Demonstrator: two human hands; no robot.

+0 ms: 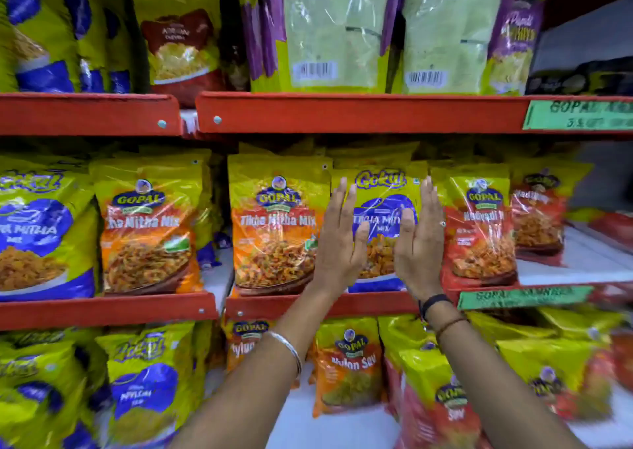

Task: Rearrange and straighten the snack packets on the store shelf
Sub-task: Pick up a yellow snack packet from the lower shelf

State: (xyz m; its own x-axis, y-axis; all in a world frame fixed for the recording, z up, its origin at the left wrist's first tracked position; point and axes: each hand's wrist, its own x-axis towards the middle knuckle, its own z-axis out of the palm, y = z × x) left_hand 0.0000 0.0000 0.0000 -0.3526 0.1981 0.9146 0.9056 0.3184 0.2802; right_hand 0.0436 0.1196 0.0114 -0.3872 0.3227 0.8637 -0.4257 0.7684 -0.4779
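Note:
A yellow and blue Gokul Tikha Mitha Mix packet (pixel 383 205) stands upright on the middle shelf (pixel 109 308). My left hand (pixel 337 239) lies flat against its left edge and my right hand (pixel 419 239) flat against its right edge, fingers straight and pointing up. Both palms face each other with the packet between them. Left of it stands an orange Gopal Tikha Mitha Mix packet (pixel 275 222). On its right is a red Gopal Nadiyadi packet (pixel 479 226).
The top shelf (pixel 359 113) carries tall green, purple and blue packets. The bottom shelf holds Nylon Sev packets (pixel 349 366), some leaning. Green price labels (pixel 524 298) hang on the red shelf rims. More Gokul packets (pixel 41 232) stand at far left.

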